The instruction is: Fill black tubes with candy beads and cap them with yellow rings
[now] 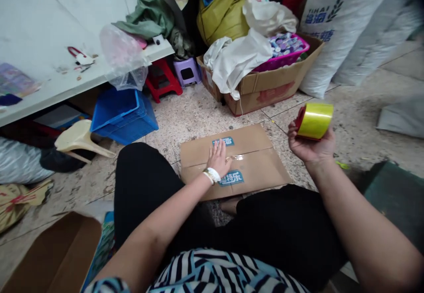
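Note:
A flattened cardboard box (261, 167) lies on the floor between my legs, with blue printed labels and a shiny strip of clear tape along its middle seam. My left hand (218, 158) rests flat on it, fingers stretched out, beside the seam. Raised to the right of the cardboard, my right hand (313, 145) grips a wide roll of yellow tape (316, 120) with a red part at its left side. The fingers curl round the roll's near and left sides.
Ahead stands a carton (271, 88) with a magenta basket (304, 46) of small items. A blue crate (124, 114), cream stool (77, 136) and red stool (162, 79) are left, near a white table (66, 81). Large white sacks (341, 24) stand at right.

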`<action>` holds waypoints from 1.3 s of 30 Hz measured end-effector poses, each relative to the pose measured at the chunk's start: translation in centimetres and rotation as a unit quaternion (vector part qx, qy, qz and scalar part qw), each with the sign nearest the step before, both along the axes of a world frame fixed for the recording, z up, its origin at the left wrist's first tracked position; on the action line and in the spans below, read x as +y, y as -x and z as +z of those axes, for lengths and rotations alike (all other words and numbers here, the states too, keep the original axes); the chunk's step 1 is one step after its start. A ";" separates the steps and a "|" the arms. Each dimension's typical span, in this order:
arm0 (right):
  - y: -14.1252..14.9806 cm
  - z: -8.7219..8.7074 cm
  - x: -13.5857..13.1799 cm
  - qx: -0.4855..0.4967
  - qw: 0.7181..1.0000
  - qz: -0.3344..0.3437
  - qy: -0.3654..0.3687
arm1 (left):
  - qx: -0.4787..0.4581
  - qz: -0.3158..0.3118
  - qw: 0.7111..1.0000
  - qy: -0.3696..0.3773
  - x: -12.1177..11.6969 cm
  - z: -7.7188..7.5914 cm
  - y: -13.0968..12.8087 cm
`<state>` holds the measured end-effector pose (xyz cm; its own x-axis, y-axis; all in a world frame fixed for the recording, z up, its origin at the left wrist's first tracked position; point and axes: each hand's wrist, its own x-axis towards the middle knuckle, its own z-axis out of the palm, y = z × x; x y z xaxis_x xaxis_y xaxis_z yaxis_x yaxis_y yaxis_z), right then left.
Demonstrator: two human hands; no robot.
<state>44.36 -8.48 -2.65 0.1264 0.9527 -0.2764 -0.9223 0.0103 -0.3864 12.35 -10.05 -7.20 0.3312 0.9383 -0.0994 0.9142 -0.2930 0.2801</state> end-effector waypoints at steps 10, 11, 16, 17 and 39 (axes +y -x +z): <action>-1.5 -1.9 2.6 0.043 0.999 -0.013 -0.030 | 0.065 -0.074 0.994 0.049 1.1 -11.3 0.1; -1.4 -2.1 2.8 0.051 0.998 -0.011 -0.027 | 0.069 -0.080 0.992 0.070 1.4 -11.2 0.2; -1.0 -2.4 2.2 0.013 1.000 -0.017 -0.018 | 0.102 -0.130 0.967 0.191 4.7 -9.5 0.8; -0.8 -2.3 1.9 0.004 1.000 -0.010 -0.020 | 0.105 -0.140 0.963 0.207 5.6 -8.8 1.0; 1.4 -6.3 14.4 -0.019 0.997 -0.068 0.026 | 0.098 -0.085 0.991 0.042 24.6 -9.2 -5.8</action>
<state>42.96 5.91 -8.98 0.2644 0.9107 -0.3174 -0.8984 0.1129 -0.4245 18.11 14.56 -16.44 0.4496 0.8566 -0.2532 0.8932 -0.4298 0.1320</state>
